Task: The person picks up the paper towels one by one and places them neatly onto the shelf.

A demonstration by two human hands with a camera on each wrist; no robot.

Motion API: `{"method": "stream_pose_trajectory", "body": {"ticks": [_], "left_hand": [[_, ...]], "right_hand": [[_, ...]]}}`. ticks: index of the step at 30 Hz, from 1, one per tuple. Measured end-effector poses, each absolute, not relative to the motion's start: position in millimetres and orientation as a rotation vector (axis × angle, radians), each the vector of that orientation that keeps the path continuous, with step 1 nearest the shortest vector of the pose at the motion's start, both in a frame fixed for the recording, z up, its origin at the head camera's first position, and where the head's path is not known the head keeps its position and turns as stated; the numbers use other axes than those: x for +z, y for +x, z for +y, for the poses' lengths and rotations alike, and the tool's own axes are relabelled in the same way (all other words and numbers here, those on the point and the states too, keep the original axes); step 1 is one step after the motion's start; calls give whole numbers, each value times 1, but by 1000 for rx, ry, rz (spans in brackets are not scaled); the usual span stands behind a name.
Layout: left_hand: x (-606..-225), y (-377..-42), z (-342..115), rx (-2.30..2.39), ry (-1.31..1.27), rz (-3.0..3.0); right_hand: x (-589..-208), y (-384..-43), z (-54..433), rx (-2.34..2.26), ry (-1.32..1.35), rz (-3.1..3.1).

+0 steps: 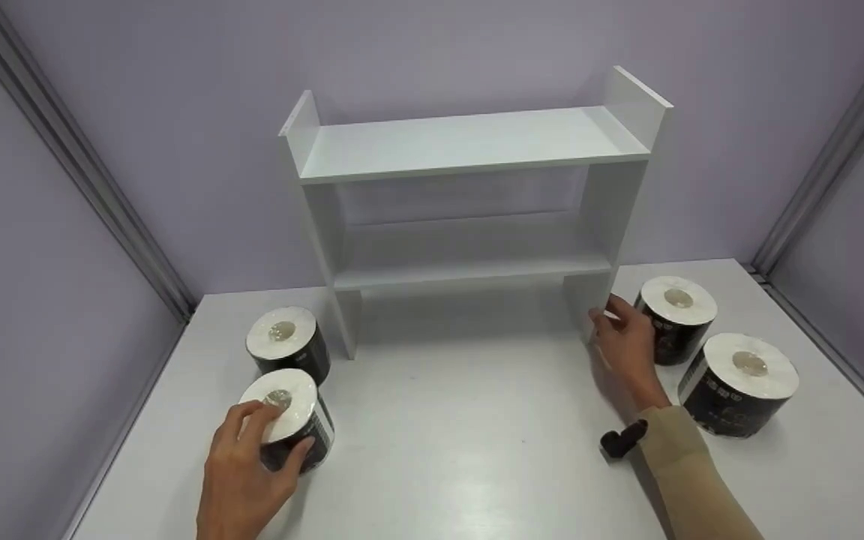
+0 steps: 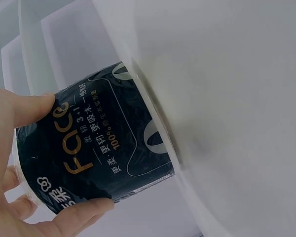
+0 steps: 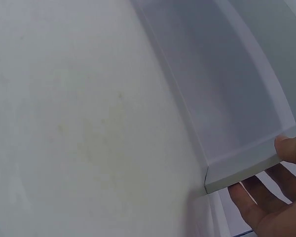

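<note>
My left hand (image 1: 241, 469) grips a toilet paper roll (image 1: 303, 409) in dark printed wrapping, standing upright at the front left of the table. In the left wrist view the thumb and fingers lie on opposite sides of this roll's wrapper (image 2: 98, 133). A white two-tier shelf (image 1: 469, 142) stands against the back wall. My right hand (image 1: 625, 349) pinches the lower front edge of its right side panel (image 3: 241, 173). In the right wrist view the thumb is on the panel's inner face, with the fingers on the outer side.
Behind the held roll is another wrapped roll (image 1: 289, 346), left of the shelf. To the right of the shelf stand a rear roll (image 1: 678, 319) and a nearer roll (image 1: 736, 401). Purple-grey partitions with metal frame posts (image 1: 837, 157) border the white table (image 1: 439, 450).
</note>
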State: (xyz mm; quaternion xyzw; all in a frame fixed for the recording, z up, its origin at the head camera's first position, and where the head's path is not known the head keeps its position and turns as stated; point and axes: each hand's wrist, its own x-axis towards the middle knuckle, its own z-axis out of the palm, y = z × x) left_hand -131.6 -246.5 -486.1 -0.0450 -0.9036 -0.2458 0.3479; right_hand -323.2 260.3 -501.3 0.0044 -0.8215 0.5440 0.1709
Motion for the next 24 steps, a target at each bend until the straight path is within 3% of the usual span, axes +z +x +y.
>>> {"method": "stream_pose_trajectory", "body": {"ticks": [24], "left_hand": [[-475, -132, -238, -650, -190, -2317]], "right_hand": [[-504, -321, 263, 1479, 22, -2376]]}}
